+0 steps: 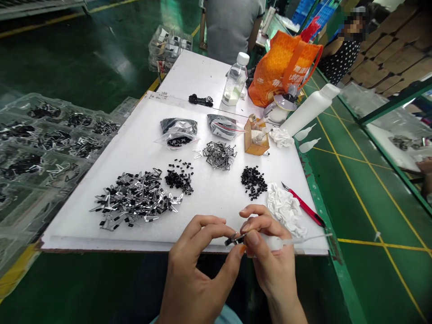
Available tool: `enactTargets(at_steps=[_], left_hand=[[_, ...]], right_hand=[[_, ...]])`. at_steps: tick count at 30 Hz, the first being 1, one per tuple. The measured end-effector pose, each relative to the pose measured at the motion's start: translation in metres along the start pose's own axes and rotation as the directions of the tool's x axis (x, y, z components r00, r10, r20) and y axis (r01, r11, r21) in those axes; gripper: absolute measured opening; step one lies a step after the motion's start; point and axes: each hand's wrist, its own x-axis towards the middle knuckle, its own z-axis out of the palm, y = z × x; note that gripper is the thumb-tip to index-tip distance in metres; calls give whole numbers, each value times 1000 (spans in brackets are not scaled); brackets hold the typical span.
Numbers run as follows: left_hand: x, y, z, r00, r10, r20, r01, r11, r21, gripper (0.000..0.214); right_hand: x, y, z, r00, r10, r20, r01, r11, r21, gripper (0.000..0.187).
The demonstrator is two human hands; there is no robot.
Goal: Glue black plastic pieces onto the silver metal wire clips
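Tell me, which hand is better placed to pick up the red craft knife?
Probably the right hand: it is nearest the red craft knife, though holding a white plastic applicator. The left hand, farther off, pinches a small metal part.

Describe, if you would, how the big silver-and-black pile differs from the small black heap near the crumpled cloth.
The silver-and-black pile mixes metal clips with black pieces, while the small black heap shows only black pieces. The pile is far larger than the heap and spreads more widely, and it lies well to the heap's left. Both lie loose on the white board.
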Motion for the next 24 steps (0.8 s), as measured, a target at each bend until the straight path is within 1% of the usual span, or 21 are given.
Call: enactTargets(at_steps=[4,6,7,8,10,11,12,13,14,16,17,18,20,22,24], left_hand=[[-1,3,-2,1000,-22,5,22,1000,-17,20],[0,4,-3,999,-53,1,53,998,-46,20],[1,4,-3,997,-74,-3,73,995,-70,19],[2,4,-3,995,-103,0,103,990,-99,19],[4,1,-4,983,-185,0,183,968,-172,15],[4,-1,-4,970,-245,5,240,944,-225,12],[5,-3,-4,949,-313,18,305,908,-288,9],[5,-5,-4,925,-378,38,367,862,-350,6],[5,-6,-4,898,-436,60,421,810,-408,5],[6,-8,-4,854,-508,114,494,722,-484,11],[6,-9,-5,841,-526,126,510,696,-505,14],[6,-9,-6,833,-536,135,520,678,-519,17],[7,-10,-9,822,-553,138,529,648,-548,22],[8,-11,-11,822,-555,125,516,636,-573,24],[9,-13,-11,829,-550,103,493,633,-597,24]], right_hand=[[-2,2,0,1000,-11,12,11,999,-47,7],[7,1,-7,999,-52,1,52,994,-95,11],[16,-1,-12,996,-85,-24,81,988,-133,15],[30,-3,-20,989,-130,-64,117,976,-182,19],[68,-11,-39,952,-247,-181,179,928,-328,26],[92,-16,-48,910,-333,-247,209,882,-422,28],[116,-20,-57,861,-424,-281,233,820,-523,32],[140,-25,-64,847,-453,-277,240,791,-563,36],[162,-29,-69,853,-457,-251,241,772,-588,39],[195,-35,-72,893,-426,-148,241,727,-643,39],[206,-37,-71,907,-410,-96,247,704,-666,35],[213,-37,-68,915,-400,-56,254,678,-689,30],[220,-37,-63,907,-421,-28,269,629,-730,24],[222,-36,-60,880,-472,-49,273,589,-760,24],[224,-36,-60,862,-502,-66,272,568,-777,24]])
